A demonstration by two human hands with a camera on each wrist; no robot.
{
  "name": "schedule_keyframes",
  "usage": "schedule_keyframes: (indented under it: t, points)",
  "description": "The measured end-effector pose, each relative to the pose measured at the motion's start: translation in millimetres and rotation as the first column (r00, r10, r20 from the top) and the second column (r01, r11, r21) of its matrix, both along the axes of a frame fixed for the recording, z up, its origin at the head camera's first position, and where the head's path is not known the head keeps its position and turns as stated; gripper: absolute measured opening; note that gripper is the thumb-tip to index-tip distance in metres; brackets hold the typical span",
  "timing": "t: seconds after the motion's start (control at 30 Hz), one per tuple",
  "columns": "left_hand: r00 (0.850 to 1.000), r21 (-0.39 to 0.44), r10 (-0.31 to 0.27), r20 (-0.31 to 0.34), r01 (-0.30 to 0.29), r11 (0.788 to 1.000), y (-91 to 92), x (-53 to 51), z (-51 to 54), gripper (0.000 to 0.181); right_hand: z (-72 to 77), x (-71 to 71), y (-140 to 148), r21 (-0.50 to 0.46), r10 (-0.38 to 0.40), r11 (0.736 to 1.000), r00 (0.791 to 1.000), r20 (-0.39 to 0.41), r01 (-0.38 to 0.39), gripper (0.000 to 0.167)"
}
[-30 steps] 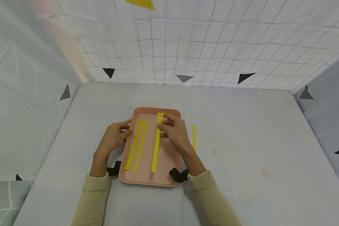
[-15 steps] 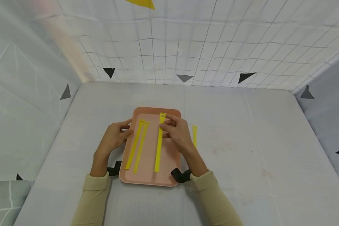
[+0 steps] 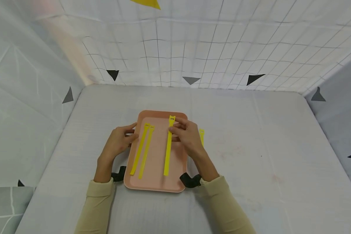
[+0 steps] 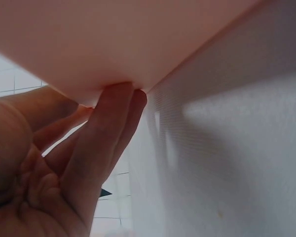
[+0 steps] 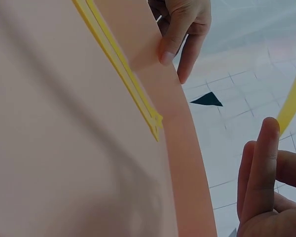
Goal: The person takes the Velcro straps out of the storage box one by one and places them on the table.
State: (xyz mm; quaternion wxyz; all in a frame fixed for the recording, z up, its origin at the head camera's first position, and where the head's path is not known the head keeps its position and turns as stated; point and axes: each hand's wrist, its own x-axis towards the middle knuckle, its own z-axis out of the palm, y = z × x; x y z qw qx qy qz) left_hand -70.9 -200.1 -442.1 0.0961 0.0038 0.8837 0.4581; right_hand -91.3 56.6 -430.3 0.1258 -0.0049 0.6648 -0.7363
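Note:
My right hand [image 3: 190, 138] pinches a yellow hook-and-loop cable tie [image 3: 168, 152] near its slotted head, its tail hanging over the pink tray [image 3: 155, 183]. In the right wrist view only part of this tie [image 5: 292, 106] shows beside the fingertips. My left hand [image 3: 117, 142] grips the tray's left rim, thumb on top; in the left wrist view its fingers [image 4: 106, 126] touch the underside. Two more yellow ties, a left one [image 3: 138, 151] and a right one [image 3: 146, 152], lie side by side on the tray, heads away from me.
Another yellow tie [image 3: 201, 135] lies on the white-covered table [image 3: 266, 139] right of the tray, partly hidden by the right forearm. Black wrist mounts, left [image 3: 120, 174] and right [image 3: 190, 180], sit close to the tray. A white gridded sheet [image 3: 193, 48] hangs behind.
My right hand has shifted slightly right over the tray, carrying the pinched cable tie with it. The left hand, the tray and the two ties on it stay nearly where they were.

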Motion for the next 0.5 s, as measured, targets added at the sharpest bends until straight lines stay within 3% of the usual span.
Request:
schedule_keyframes:
  t: [0.5]
  points:
    - [1.0,0.009,0.001,0.0,-0.001,1.0,-0.5,0.8,-2.0,0.055,4.8,0.9,8.8,0.011,-0.011,1.0,1.0,0.008,0.011,0.051]
